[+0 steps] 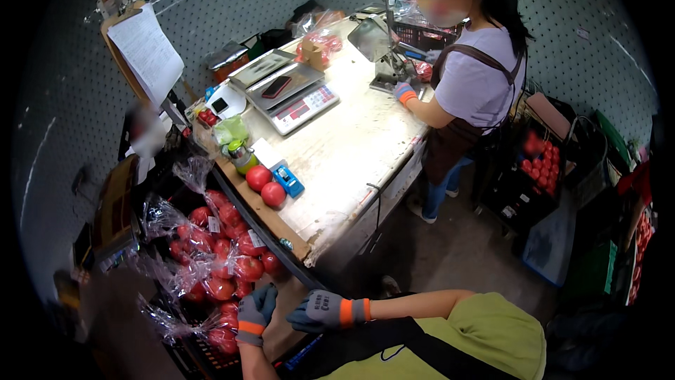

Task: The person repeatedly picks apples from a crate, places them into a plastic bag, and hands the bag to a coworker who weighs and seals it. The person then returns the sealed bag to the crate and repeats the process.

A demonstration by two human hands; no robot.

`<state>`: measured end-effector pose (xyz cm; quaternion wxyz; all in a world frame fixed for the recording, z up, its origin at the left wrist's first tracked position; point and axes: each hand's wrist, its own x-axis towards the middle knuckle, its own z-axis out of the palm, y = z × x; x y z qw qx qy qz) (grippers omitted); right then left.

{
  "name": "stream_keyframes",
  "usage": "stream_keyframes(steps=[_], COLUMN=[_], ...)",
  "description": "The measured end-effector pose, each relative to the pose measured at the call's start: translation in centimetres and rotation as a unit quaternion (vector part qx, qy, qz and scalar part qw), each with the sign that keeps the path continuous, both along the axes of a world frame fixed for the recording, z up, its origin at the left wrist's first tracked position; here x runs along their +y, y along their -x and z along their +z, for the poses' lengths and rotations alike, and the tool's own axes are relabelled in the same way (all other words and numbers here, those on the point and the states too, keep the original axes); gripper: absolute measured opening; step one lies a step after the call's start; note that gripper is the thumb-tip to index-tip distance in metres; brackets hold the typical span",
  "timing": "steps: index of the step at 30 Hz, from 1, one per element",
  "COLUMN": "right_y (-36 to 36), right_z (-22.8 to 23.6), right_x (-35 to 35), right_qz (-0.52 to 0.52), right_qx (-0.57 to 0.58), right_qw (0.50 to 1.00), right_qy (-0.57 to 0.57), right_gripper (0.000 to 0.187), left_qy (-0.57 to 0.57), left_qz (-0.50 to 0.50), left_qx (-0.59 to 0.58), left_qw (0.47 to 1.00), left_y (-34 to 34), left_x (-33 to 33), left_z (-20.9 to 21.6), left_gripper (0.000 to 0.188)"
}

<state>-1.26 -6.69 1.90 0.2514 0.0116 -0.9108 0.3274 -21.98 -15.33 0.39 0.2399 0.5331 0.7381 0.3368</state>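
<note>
Both my hands wear grey work gloves with dark blue palms and orange cuffs. My left hand is low in the view, right beside bagged tomatoes; its fingers are bent, and anything inside them is hidden. A little to the right is my right hand, coming in from the right with fingers curled downward in front of my body. What it grips, if anything, does not show. Clear plastic bags, some with white labels, wrap the red tomatoes, which are heaped in a black crate to the left.
A worktable carries a weighing scale with a phone on it, two loose tomatoes, a blue device and a green-lidded bottle. A co-worker works at its far right side. Tomato crates stand at right.
</note>
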Motion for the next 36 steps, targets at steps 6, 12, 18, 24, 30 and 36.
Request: stream_keyframes(steps=[6,12,18,24,30,36], right_y=[0.0,0.1,-0.1,-0.1,0.2,-0.7], right_z=[0.3,0.0,0.2,0.3,-0.1,1.9], right_x=[0.3,0.3,0.2,0.6,0.4,1.3], right_qz=[0.026,0.026,0.021,0.030,0.039,0.051], right_qx=[-0.057,-0.034,0.001,-0.003,-0.017,-0.040], right_qw=[0.998,0.999,0.999,0.999,0.999,0.992], right_qy=[-0.005,-0.023,-0.026,-0.012,0.027,0.107], right_gripper=[0.017,0.019,0.023,0.015,0.018,0.021], left_qy=[0.028,0.062,0.082,0.066,0.055,0.100], left_qz=[-0.003,-0.011,-0.015,-0.020,0.024,-0.010], left_qx=[-0.004,0.013,-0.010,-0.002,-0.118,-0.119], left_qw=[1.000,0.998,0.996,0.998,0.991,0.988], left_y=[0.1,-0.5,-0.5,0.0,0.6,0.8], left_x=[0.0,0.7,0.2,0.8,-0.1,0.5], left_z=[0.4,1.4,1.4,0.3,-1.8,-0.9], left_gripper=[0.024,0.032,0.034,0.034,0.029,0.032])
